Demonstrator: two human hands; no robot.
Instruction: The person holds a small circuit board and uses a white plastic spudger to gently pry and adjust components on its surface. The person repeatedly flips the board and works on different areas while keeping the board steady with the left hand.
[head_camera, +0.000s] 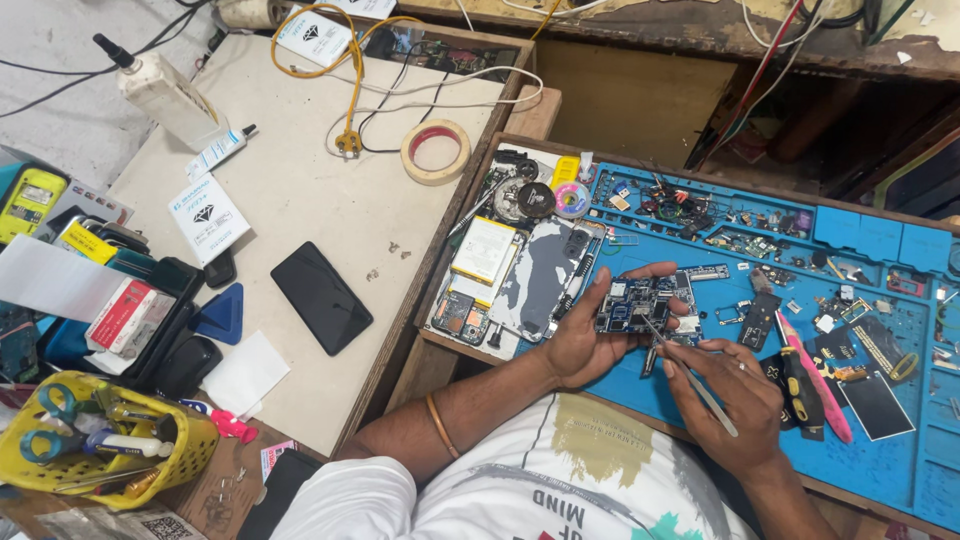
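Left hand (585, 335) grips a blue circuit board (640, 303), fingers curled around its edges, above the blue work mat (900, 470). Right hand (735, 395) pinches metal tweezers (690, 378), tip touching the board. Opened phone (520, 270) lies just left on the mat; tape roll (435, 151) sits on the bench (330, 190).

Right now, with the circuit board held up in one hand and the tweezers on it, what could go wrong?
1. The tweezers in the right hand touch the circuit board, which the left hand holds in the air; a slip might scratch it.
2. Any part that drops could vanish among the loose parts on the blue mat.
3. The screwdriver beside the right wrist could get knocked.
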